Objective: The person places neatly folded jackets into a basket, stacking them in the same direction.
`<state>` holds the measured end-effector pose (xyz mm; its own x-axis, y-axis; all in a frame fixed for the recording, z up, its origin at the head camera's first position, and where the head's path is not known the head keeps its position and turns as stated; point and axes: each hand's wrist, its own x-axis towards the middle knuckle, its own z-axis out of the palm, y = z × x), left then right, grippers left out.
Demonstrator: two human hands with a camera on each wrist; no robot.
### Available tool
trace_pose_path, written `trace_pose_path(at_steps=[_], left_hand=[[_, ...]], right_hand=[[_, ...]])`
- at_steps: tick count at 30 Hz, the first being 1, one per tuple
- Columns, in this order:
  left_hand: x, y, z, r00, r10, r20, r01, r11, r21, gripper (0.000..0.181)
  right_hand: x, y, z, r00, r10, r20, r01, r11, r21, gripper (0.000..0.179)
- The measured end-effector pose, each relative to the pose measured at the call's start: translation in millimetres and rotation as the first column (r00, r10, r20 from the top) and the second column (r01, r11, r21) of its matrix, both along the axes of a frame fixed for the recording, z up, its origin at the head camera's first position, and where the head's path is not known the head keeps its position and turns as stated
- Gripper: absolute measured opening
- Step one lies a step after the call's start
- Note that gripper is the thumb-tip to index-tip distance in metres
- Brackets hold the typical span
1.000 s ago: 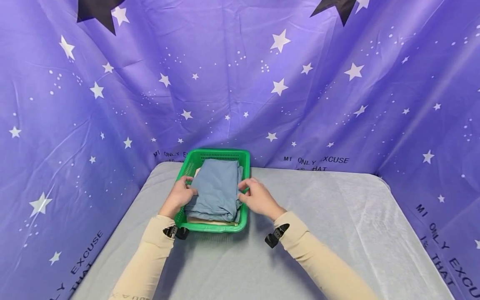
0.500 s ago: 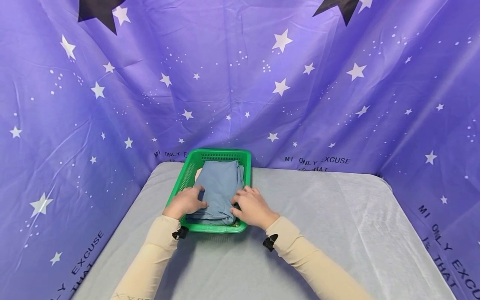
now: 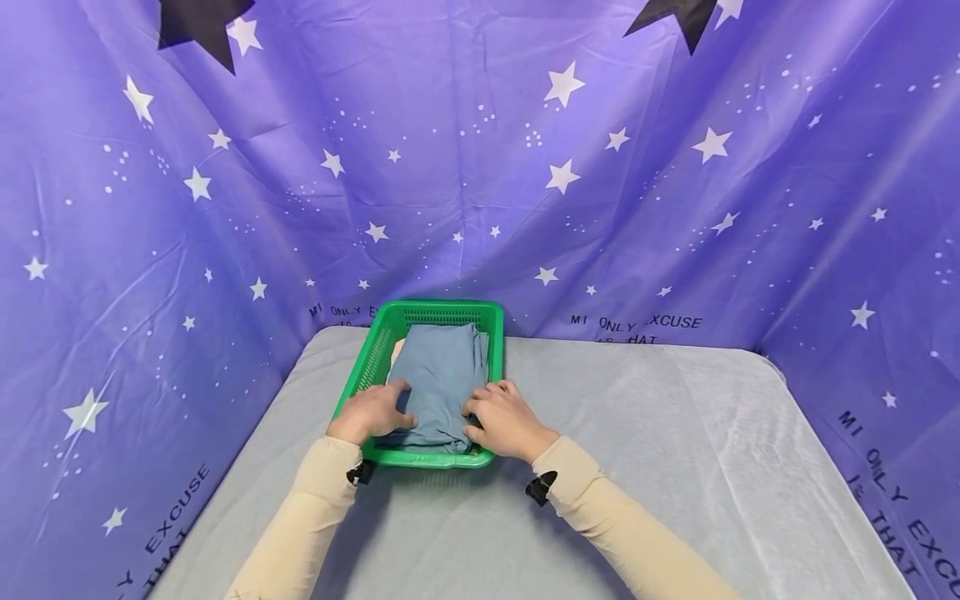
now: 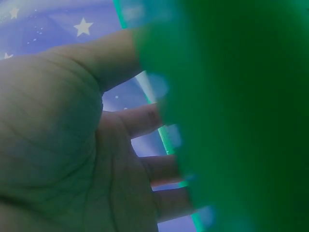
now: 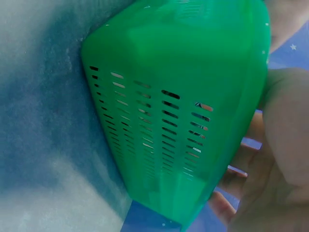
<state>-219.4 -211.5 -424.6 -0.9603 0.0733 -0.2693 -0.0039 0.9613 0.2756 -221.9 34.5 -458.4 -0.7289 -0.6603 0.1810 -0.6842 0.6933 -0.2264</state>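
Observation:
A green plastic basket (image 3: 497, 321) with slotted sides stands on the grey-covered table. Inside lies a folded blue-grey garment (image 3: 437, 367), and a strip of beige cloth (image 3: 395, 348) shows at its left edge. My left hand (image 3: 375, 412) reaches over the basket's left rim, thumb and fingers at the garment's near left part. On the other side, my right hand (image 3: 506, 423) crosses the right rim with its fingers at the garment's right edge. In the left wrist view the basket wall hides the left fingertips; the right wrist view hides the right fingertips behind the rim.
Grey cloth covers the table (image 3: 637, 442), which extends to the right of the basket and in front of it. A purple star-printed curtain (image 3: 465, 167) hangs behind and along both sides. Both wrists carry black straps (image 3: 542, 486).
Both hands have come nearer to me and inward over the garment, then stayed almost still in the last half second. The garment's near end sits slightly lower in the basket.

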Motion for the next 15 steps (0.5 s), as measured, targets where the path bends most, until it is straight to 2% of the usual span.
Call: trace_pose_path(at_steps=[3, 6, 11, 15], left_hand=[[-0.9, -1.5, -1.0, 1.0, -0.015, -0.023, 0.015, 1.0, -0.004, 0.067], [-0.3, -3.4, 0.2, 0.998, -0.016, -0.056, 0.016, 1.0, 0.008, 0.061], [2.6, -5.5, 5.9, 0.987, 0.019, -0.161, -0.006, 0.997, 0.083, 0.055], [4.7, -6.0, 11.0, 0.964, 0.014, -0.267, 0.035, 0.983, 0.179, 0.05]], right_hand=[[0.5, 6, -1.4, 0.999, 0.019, 0.026, -0.016, 0.997, -0.077, 0.022], [1.3, 14, -3.7, 0.998, 0.021, 0.056, -0.01, 0.981, -0.192, 0.021], [0.5, 33, -9.0, 0.997, -0.012, 0.074, 0.041, 0.916, -0.398, 0.02], [-0.3, 57, -12.0, 0.989, -0.074, 0.125, 0.127, 0.857, -0.5, 0.022]])
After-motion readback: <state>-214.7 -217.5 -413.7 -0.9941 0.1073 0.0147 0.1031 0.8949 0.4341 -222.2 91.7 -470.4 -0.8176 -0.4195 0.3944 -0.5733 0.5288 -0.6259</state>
